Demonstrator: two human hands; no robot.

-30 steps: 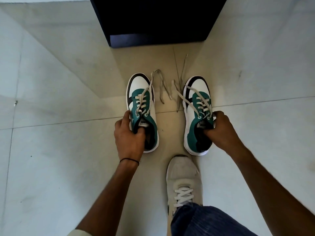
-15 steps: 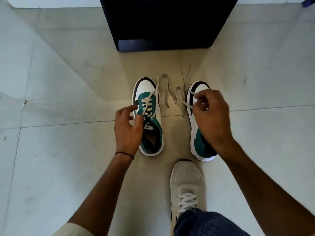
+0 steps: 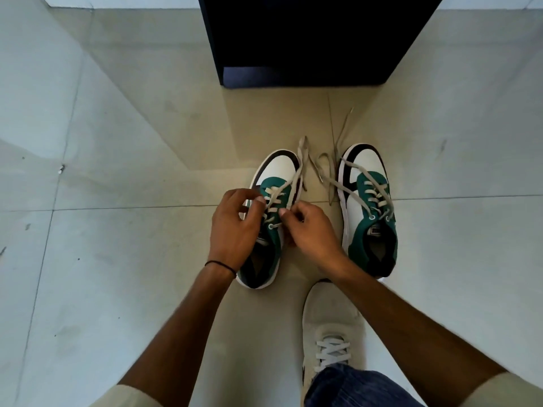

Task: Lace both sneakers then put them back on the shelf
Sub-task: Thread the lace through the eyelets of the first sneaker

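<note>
Both hands, left and right, pinch the limp lace at the left sneaker's eyelets; free ends trail toward twelve o'clock.

Open floor lies wide on both sides of the two sneakers. Loose lace ends clutter the narrow gap between them, and the dark shelf blocks the way ahead.
</note>
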